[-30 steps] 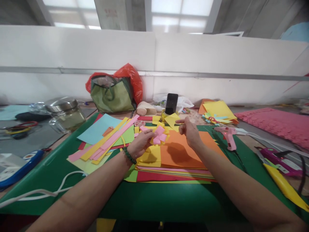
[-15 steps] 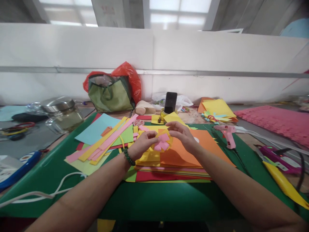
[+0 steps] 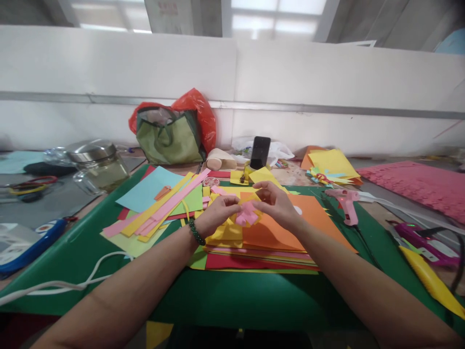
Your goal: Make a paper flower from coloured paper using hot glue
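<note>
A small flower [image 3: 247, 214] with pink petals on a yellow backing, seemingly paper or felt, is held up between my two hands. My left hand [image 3: 221, 212], with a green bead bracelet at the wrist, pinches its left edge between thumb and fingers. On the other side my right hand [image 3: 274, 203] grips the upper right of the flower with thumb and curled fingers. Beneath it lies a stack of coloured sheets, with an orange sheet [image 3: 283, 231] on top and yellow pieces [image 3: 225, 233] at its left.
Pink and yellow strips [image 3: 170, 206] and a blue sheet [image 3: 145, 189] lie left on the green mat [image 3: 232, 295]. A pink glue gun [image 3: 345, 203] stands at right. Behind are a phone [image 3: 260, 151], a green bag [image 3: 169, 138] and a glass jar [image 3: 100, 167].
My right thumb and fingers have closed in on the flower's right side. The pink petals now look tilted and bunched. The camera view has shifted slightly.
</note>
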A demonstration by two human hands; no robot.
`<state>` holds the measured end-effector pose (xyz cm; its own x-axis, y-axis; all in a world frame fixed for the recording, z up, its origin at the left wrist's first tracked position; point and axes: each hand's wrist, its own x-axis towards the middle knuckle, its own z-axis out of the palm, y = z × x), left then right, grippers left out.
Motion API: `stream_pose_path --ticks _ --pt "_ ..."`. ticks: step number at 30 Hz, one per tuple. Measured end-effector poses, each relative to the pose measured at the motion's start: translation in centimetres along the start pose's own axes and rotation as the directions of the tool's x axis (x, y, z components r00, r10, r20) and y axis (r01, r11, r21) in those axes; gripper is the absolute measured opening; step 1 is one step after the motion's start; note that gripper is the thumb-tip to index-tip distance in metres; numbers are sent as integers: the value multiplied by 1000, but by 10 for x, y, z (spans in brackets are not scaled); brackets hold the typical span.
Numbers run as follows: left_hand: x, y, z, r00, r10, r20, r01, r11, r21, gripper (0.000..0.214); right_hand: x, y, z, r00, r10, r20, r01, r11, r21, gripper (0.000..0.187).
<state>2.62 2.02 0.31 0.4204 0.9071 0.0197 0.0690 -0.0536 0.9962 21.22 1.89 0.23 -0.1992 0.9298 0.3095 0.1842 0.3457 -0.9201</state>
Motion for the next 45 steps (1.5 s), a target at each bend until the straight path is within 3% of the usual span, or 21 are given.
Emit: stream_pose_path --ticks 3,6,9,16,22,26,29,34,37,41,45 --pt "1 0 1 999 -20 -40 19 999 -27 32 -1 0 5 995 69 66 -67 997 -31 41" --pt "4 -1 1 986 -120 -119 91 970 -224 46 -1 1 5 994 96 58 -95 995 -27 43" --pt "6 -1 -1 968 -217 -124 159 918 -362 56 0 3 3 995 91 36 -91 996 13 45" --pt "-1 1 2 999 -52 0 52 991 -122 30 -2 6 10 999 44 -6 -45 998 -36 46" --pt "-2 1 3 999 -34 -29 31 995 -92 28 -5 3 9 998 -51 31 54 993 -101 43" --pt "0 0 2 997 -13 -72 8 997 -71 23 -2 1 -1 986 -126 -113 120 991 -54 38" --pt "1 1 1 995 5 -99 -10 999 -49 19 4 1 -9 964 -115 -241 107 993 -46 33" --pt "1 5 -2 998 -2 -70 -1 999 -35 22 13 1 -20 940 -92 -329 97 995 -1 38" --pt "2 4 -4 998 -2 -67 0 1000 -25 23 12 -4 -21 907 -160 -389 143 987 -71 35" --pt "3 2 -3 993 30 -114 -33 999 -31 24 1 -12 -15 891 -361 -274 267 906 -327 41" --pt "2 1 -1 985 70 -161 -73 997 -16 24 -7 -13 -6 902 -421 -91 321 797 -511 26"
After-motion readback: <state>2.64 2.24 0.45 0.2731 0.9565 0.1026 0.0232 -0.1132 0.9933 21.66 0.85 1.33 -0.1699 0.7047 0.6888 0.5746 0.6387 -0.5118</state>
